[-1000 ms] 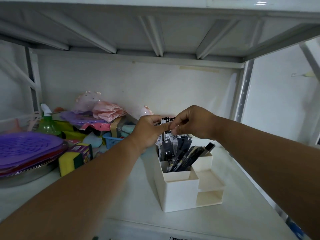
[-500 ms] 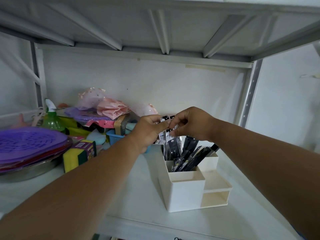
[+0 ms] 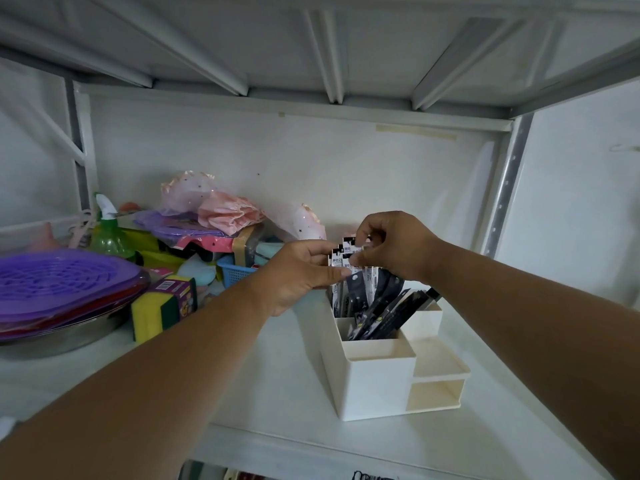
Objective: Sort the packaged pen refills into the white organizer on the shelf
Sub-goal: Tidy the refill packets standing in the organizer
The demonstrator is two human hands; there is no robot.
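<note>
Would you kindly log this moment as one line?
left hand: pinching white refill packets | right hand: same | white plastic organizer: beneath

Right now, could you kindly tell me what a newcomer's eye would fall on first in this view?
First, both hands meeting mid-frame: the left hand and right hand pinch white pen refill packets above the white organizer on the shelf. Dark refill packets lean in its rear compartments. At far left, a purple perforated lid tops a metal bowl.

Purple perforated lid is sitting on a steel basin at left. Yellow-green sponge pack is lying beside it. Green spray bottle, blue basket and pink bags are crowding behind.
</note>
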